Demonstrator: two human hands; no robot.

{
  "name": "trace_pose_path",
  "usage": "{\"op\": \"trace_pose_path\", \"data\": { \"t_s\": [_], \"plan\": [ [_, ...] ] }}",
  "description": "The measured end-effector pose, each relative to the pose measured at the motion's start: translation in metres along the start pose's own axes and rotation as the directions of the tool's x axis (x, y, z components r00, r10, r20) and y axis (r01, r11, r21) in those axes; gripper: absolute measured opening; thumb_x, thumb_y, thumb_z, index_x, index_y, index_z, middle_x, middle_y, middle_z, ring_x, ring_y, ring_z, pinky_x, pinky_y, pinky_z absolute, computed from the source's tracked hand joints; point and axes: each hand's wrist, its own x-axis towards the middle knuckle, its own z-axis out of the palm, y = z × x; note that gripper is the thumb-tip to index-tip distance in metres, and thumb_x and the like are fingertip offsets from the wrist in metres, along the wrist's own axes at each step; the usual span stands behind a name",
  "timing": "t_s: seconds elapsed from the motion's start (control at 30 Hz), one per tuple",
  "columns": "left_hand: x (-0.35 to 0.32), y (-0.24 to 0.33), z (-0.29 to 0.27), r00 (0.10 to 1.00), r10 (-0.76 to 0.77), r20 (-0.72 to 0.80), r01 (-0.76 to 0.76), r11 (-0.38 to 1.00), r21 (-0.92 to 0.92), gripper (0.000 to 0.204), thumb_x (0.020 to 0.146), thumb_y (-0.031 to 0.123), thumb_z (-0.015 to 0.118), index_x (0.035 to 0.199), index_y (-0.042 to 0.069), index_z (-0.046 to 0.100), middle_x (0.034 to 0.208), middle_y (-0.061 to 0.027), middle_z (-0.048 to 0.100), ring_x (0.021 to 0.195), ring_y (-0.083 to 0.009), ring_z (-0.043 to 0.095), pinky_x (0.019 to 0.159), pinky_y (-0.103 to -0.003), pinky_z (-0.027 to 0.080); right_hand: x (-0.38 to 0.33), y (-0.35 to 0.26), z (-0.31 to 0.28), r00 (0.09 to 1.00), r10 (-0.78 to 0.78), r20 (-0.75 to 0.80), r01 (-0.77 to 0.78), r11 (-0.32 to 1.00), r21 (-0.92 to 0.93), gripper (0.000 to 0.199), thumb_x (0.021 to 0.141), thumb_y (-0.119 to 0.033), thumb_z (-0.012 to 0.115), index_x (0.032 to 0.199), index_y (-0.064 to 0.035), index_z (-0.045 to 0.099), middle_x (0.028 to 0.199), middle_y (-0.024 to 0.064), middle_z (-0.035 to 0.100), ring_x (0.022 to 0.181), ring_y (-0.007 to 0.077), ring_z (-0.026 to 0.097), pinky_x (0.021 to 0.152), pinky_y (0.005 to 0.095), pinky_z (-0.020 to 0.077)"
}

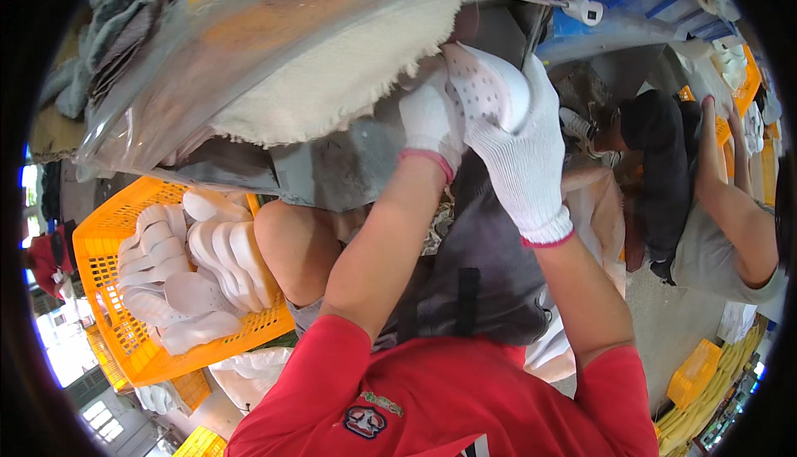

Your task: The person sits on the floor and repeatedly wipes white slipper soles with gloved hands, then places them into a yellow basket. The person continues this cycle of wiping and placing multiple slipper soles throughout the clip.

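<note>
A white foam clog (496, 92) with rows of small holes is held up in front of me, close to the machine. My left hand (433, 117), in a white knit glove with a pink cuff edge, grips its left side; some of those fingers are hidden behind the clog. On the other side, my gloved right hand (525, 154) is closed round the clog, its thumb along the near edge. Just beyond the right fingers stands a thin metal rod (535, 35). A dark apron (490, 266) covers my lap below both hands.
To my left, a yellow-orange crate (104, 291) holds several white clogs (224, 262). White fleecy cloth (332, 83) and clear plastic sheeting (158, 117) spread over the bench ahead. A small white lamp head (584, 10) hangs beyond. At right sits another person (722, 233).
</note>
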Motion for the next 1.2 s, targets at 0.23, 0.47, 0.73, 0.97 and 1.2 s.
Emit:
{"op": "trace_pose_path", "data": {
  "t_s": [0.23,0.47,0.73,0.97,1.2],
  "plan": [
    [-0.019,0.018,0.018,0.987,-0.147,0.071,0.153,0.984,-0.095,0.037,0.111,0.029,0.065,0.138,0.004,0.066,0.132,-0.0082,0.072,0.12,-0.0263,0.071,0.1,-0.04,0.058,0.019,0.006,0.02,0.995,0.082,0.057,-0.084,0.996,0.025,0.079,0.088,-0.025,0.083,0.152,0.0111,0.056,0.147,0.0314,0.064,0.131,0.0465,0.068,0.111,0.0434,0.0563],
    [0.013,0.045,-0.07,0.986,0.023,0.164,-0.162,0.332,0.929,0.065,0.105,0.052,0.069,0.146,0.002,0.063,0.134,-0.0209,0.074,0.122,-0.0357,0.072,0.104,-0.043,0.056,0.047,0.025,0.045,0.99,-0.097,0.101,0.102,0.994,-0.042,0.066,0.09,-0.035,0.078,0.136,0.0108,0.068,0.118,0.0338,0.075,0.11,0.0451,0.077,0.096,0.0467,0.0625],
    [-0.085,0.076,-0.088,0.988,0.052,0.142,-0.15,0.471,0.869,0.096,0.1,0.056,0.078,0.164,-0.009,0.047,0.14,-0.0233,0.071,0.131,-0.0264,0.067,0.112,-0.038,0.052,0.069,0.08,0.08,0.678,-0.701,0.222,0.702,0.529,-0.476,0.011,0.085,-0.01,0.07,0.091,-0.0089,0.08,0.085,0.0192,0.076,0.079,0.0373,0.076,0.066,0.0459,0.064],
    [-0.11,0.051,-0.026,0.969,-0.149,0.197,0.078,0.942,0.328,0.057,0.108,0.044,0.076,0.137,-0.005,0.072,0.124,-0.006,0.077,0.109,-0.0111,0.067,0.099,-0.028,0.054,0.035,-0.039,0.016,0.908,0.193,0.372,-0.296,0.923,0.244,0.06,0.081,-0.026,0.087,0.131,0.0027,0.071,0.116,0.0289,0.076,0.106,0.0498,0.074,0.093,0.0453,0.0604],
    [-0.054,0.046,-0.011,0.937,-0.22,0.271,0.183,0.971,0.156,0.05,0.105,0.043,0.079,0.124,-0.003,0.077,0.115,-0.01,0.079,0.103,-0.0189,0.074,0.094,-0.037,0.059,-0.007,-0.011,-0.062,0.623,-0.487,0.612,0.746,0.604,-0.279,0.05,0.08,-0.008,0.078,0.13,-0.0109,0.074,0.135,0.0108,0.074,0.134,0.0465,0.061,0.113,0.0548,0.0509]
  ]
}}
